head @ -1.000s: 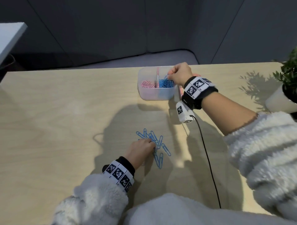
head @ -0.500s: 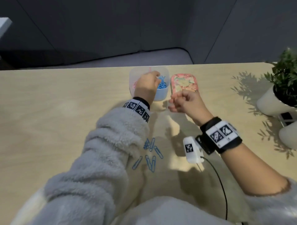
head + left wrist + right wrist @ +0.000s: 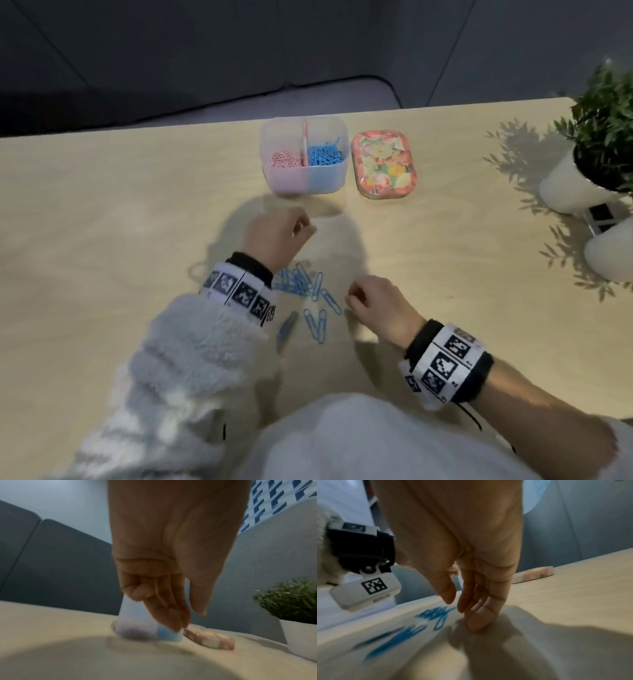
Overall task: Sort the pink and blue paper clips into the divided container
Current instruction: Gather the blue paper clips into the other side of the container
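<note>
The translucent divided container [image 3: 274, 178] stands at the table's far middle, with pink clips [image 3: 284, 160] in its left half and blue clips [image 3: 323, 156] in its right half. It shows blurred in the left wrist view as the container [image 3: 137, 630]. Several loose blue clips [image 3: 310, 301] lie on the table nearer me, also the blue clips [image 3: 436, 616]. My left hand [image 3: 277, 234] hovers between the pile and the container, fingers loosely curled, holding nothing. My right hand [image 3: 371, 305] is just right of the pile, fingers relaxed above the table; the right hand [image 3: 471, 605] holds nothing.
A floral lid [image 3: 383, 168] lies flat right of the container, also seen as the lid [image 3: 211, 639]. A potted plant in a white pot [image 3: 582, 178] and another white pot [image 3: 609, 253] stand at the right edge. A dark sofa lies beyond the table.
My left hand has drawn back from the container's blue half toward the pile. My right hand has dropped from beside the lid to the right of the loose clips.
</note>
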{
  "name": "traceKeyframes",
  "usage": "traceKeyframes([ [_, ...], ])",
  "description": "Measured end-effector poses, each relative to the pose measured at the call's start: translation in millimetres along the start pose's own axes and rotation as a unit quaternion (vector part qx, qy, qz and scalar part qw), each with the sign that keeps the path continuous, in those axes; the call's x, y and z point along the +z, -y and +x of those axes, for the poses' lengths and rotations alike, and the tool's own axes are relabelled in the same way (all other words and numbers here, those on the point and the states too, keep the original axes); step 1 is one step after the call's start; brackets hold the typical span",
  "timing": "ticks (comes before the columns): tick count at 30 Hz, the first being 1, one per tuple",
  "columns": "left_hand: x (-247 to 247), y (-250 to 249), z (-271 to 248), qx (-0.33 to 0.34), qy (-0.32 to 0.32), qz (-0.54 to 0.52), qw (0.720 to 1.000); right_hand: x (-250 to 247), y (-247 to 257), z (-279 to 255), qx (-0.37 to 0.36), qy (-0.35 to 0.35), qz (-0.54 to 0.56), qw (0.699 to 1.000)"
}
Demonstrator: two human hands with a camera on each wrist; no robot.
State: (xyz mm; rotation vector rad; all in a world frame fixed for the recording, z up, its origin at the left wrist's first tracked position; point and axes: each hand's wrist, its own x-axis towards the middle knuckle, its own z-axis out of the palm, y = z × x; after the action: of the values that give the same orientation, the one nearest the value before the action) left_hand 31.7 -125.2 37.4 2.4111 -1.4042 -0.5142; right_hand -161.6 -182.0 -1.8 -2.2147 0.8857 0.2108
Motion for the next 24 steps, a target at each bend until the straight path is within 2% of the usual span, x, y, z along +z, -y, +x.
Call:
traceKeyframes([
  [2,11.2,9.3,-30.2,-0.036,0.077,0.01,0.996,11.2,5.4,-2.6,-0.016,-0.003,-0.031,0.999],
  [4,23.8,14.1,-54.5,-0.076,0.114,0.023,0.99,18.2,11.7,-3.1,-0.035,-0.002,-0.053,0.998],
  [7,45.5,15.1,-81.0,-0.134,0.116,0.047,0.983,27.8,20.7,-3.2,-0.05,0.001,-0.089,0.995],
  [10,58.2,5.8,-92.9,-0.163,0.103,0.051,0.98,38.0,24.4,-2.4,-0.057,-0.009,-0.13,0.99],
  [15,58.6,-3.0,-93.6,-0.15,0.136,0.059,0.977,37.1,19.0,-3.1,-0.057,-0.011,-0.041,0.997],
  [20,53.2,4.6,-88.8,-0.116,0.162,0.051,0.979,33.2,14.0,-2.9,-0.033,-0.007,-0.02,0.999],
  [24,56.2,10.3,-91.2,-0.09,0.131,0.019,0.987,36.0,13.0,-0.7,-0.05,-0.002,-0.034,0.998],
])
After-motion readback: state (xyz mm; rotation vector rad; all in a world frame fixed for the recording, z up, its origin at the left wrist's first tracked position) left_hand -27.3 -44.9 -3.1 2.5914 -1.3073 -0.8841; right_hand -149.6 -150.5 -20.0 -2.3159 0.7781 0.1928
